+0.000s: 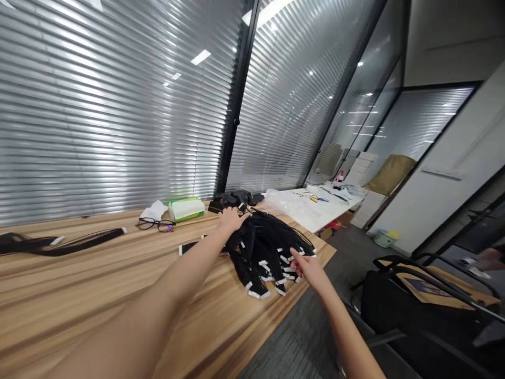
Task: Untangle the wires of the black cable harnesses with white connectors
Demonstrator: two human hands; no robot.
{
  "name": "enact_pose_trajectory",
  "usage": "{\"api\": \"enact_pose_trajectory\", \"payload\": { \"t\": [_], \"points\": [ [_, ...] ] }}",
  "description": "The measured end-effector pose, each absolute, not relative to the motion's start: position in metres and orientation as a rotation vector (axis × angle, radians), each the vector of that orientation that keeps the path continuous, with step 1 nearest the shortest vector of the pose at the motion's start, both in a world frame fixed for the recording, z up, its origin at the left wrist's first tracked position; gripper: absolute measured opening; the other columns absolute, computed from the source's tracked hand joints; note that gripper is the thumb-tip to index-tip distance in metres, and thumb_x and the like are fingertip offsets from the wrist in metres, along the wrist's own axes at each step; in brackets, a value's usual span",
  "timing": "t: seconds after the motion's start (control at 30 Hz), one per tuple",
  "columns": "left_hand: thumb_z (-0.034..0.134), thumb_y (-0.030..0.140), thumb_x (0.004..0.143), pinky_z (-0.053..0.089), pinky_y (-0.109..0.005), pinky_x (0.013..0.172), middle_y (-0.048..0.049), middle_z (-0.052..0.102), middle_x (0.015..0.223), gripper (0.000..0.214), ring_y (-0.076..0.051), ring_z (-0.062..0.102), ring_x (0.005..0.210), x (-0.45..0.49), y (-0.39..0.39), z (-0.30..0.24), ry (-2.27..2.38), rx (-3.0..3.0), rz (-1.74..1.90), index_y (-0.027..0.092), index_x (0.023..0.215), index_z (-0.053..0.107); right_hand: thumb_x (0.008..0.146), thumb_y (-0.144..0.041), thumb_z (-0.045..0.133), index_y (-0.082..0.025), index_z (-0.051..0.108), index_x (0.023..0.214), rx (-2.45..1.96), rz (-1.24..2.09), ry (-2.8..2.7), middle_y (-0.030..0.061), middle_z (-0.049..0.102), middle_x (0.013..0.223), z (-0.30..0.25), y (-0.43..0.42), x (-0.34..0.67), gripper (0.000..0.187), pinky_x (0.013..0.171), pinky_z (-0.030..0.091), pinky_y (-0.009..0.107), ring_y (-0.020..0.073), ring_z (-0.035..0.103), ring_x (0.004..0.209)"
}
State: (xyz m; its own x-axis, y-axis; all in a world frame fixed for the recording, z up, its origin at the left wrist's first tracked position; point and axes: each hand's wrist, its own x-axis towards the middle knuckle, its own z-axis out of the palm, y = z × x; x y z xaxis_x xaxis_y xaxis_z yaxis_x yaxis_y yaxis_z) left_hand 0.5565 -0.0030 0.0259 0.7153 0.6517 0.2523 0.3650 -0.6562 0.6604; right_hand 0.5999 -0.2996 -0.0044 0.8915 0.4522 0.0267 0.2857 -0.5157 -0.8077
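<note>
A pile of black hair strands with white tabs at their ends (265,247) lies near the right end of a wooden table (98,295). My left hand (232,217) rests palm down on the far top of the pile, fingers spread. My right hand (308,268) reaches in at the pile's near right side, fingertips pinching among the white tabs; what they hold is too small to make out.
Glasses (155,225), a green-and-white tissue pack (186,208) and white tissue lie by the blinds. More black strands (59,243) lie at far left. Black items (236,200) sit behind the pile. A black chair with a bag (418,295) stands right.
</note>
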Motion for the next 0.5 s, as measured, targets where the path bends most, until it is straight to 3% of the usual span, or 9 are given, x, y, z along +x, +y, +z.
{"api": "enact_pose_trajectory", "payload": {
  "t": [0.17, 0.23, 0.33, 0.5],
  "points": [
    [0.069, 0.044, 0.103, 0.062, -0.049, 0.106, -0.0115, 0.065, 0.140, 0.044, -0.025, 0.067, 0.123, 0.501, 0.009, 0.035, 0.552, 2.660, 0.676, 0.017, 0.138, 0.063, 0.085, -0.080, 0.054, -0.026, 0.051, 0.049, -2.239, 0.302, -0.586, 0.0023, 0.055, 0.047, 0.001, -0.307, 0.561, 0.065, 0.061, 0.036, 0.034, 0.0203, 0.052, 0.051],
    [0.069, 0.044, 0.103, 0.061, -0.049, 0.107, -0.0116, 0.064, 0.141, 0.043, -0.025, 0.067, 0.125, 0.456, 0.010, 0.032, 0.384, 2.804, 0.624, 0.018, 0.137, 0.063, 0.090, -0.080, 0.047, -0.027, 0.050, 0.056, -2.182, 0.130, -0.688, 0.0005, 0.057, 0.053, -0.004, -0.294, 0.530, 0.063, 0.061, 0.036, 0.033, 0.0209, 0.054, 0.057],
    [0.069, 0.044, 0.103, 0.059, -0.051, 0.111, -0.0119, 0.063, 0.145, 0.043, -0.027, 0.065, 0.129, 0.365, 0.010, 0.022, 0.221, 2.970, 0.489, 0.019, 0.138, 0.064, 0.092, -0.081, 0.041, -0.027, 0.053, 0.062, -1.992, 0.243, -0.945, -0.0007, 0.055, 0.056, -0.020, -0.257, 0.470, 0.063, 0.062, 0.041, 0.033, 0.0214, 0.056, 0.059],
    [0.069, 0.045, 0.103, 0.056, -0.054, 0.116, -0.0122, 0.060, 0.150, 0.044, -0.028, 0.062, 0.135, 0.172, 0.037, 0.026, 0.621, 3.067, 0.346, 0.020, 0.139, 0.063, 0.090, -0.080, 0.049, -0.027, 0.059, 0.064, -1.808, 0.547, -1.301, 0.0022, 0.067, 0.063, -0.051, -0.189, 0.359, 0.059, 0.065, 0.049, 0.033, 0.0244, 0.065, 0.065]
  ]
}}
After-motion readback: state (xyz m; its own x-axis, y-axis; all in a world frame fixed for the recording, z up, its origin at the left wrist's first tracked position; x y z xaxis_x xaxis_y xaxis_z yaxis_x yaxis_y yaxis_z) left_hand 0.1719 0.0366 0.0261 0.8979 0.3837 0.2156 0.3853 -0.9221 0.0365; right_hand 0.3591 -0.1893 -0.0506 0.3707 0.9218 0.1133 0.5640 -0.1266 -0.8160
